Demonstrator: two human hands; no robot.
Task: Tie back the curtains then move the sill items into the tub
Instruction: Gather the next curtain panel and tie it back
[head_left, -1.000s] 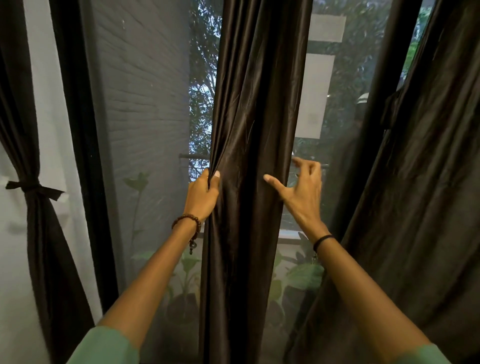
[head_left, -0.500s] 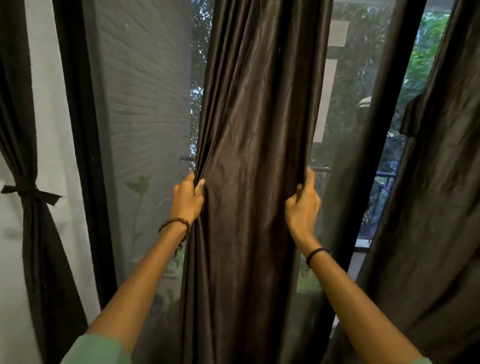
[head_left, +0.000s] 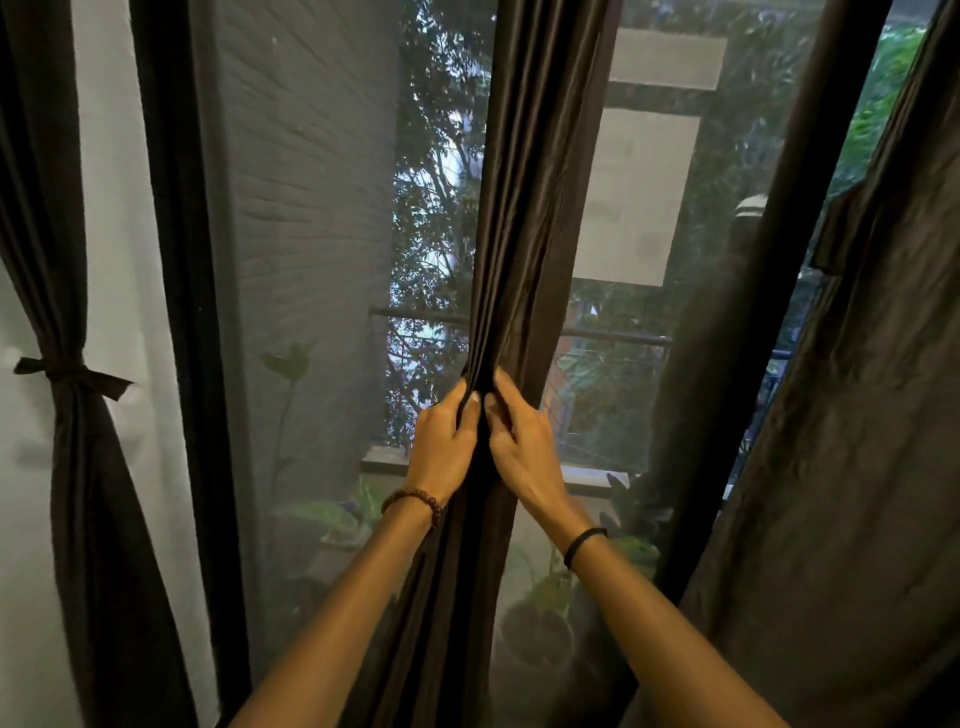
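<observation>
A dark brown satin curtain (head_left: 524, 218) hangs in the middle of the window, bunched into a narrow column. My left hand (head_left: 441, 441) grips its left side and my right hand (head_left: 522, 441) grips its right side, the two hands almost touching around the gathered cloth. At the far left another dark curtain (head_left: 78, 493) is tied back with a knotted band (head_left: 67, 370). A third dark curtain (head_left: 852, 467) hangs loose on the right. No sill items or tub are in view.
Black window frame posts stand at the left (head_left: 187, 364) and right (head_left: 727, 364). Through the glass I see a grey brick wall (head_left: 306, 208), a railing (head_left: 613, 336), trees and potted plants (head_left: 540, 618) below.
My hands have come together, squeezing the spread middle curtain into a narrow bunch. One second ago my right hand was open beside the cloth; it then took hold of the curtain's right edge.
</observation>
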